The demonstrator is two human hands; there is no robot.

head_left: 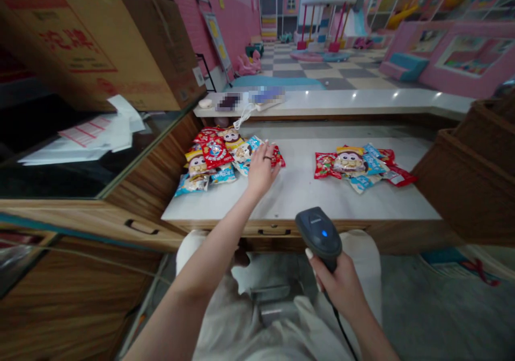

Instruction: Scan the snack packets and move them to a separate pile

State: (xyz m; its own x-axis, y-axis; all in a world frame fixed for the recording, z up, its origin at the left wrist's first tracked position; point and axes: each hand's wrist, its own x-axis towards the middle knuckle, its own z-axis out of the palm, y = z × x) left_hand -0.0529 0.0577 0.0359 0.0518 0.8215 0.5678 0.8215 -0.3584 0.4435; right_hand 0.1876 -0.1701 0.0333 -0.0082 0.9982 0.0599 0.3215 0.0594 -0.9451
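Note:
My left hand (262, 169) reaches over the right side of a pile of snack bags (215, 152), its fingers stretched out and touching the bags. A blue-and-white snack bag (243, 156) lies just left of the fingers, and a red snack bag (277, 157) shows partly from behind them. In my right hand (341, 280) is a dark barcode scanner (318, 233) with a blue light on top, held above my lap. Its black cable hangs down below the hand. A second pile of red, yellow and blue snack bags (354, 163) lies apart on the right of the white desk (300, 189).
A raised white ledge (341, 102) runs behind the desk, holding a blurred dark object and a white cable (243, 116). At left, papers (96, 135) and a large cardboard box (120, 44) rest on a glass-topped counter. Brown woven baskets (462, 178) stand at right.

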